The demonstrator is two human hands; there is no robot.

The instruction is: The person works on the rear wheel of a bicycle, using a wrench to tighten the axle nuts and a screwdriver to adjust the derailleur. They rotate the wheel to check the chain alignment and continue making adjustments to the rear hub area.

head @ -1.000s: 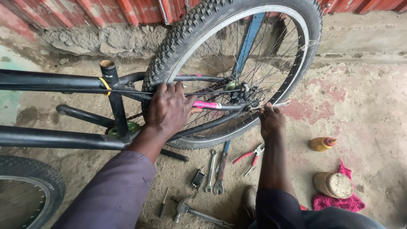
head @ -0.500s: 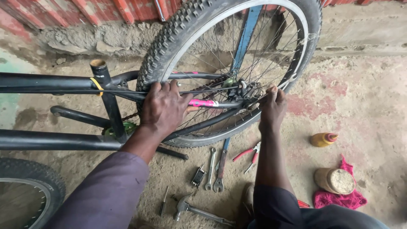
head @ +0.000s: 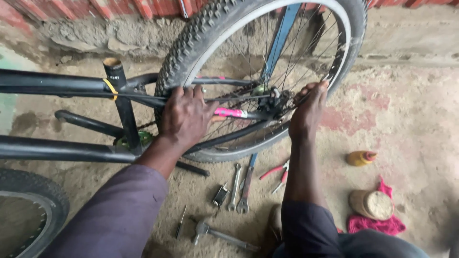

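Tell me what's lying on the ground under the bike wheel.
Two spanners, red-handled pliers, a small black tool and a hammer lie on the dirt. The right forearm hides some of the ground beside them.

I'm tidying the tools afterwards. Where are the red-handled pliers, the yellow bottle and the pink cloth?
red-handled pliers (head: 276, 173): head view, on the handles.
yellow bottle (head: 359, 158): head view, on its body.
pink cloth (head: 377, 223): head view, on the fold below the round tub.
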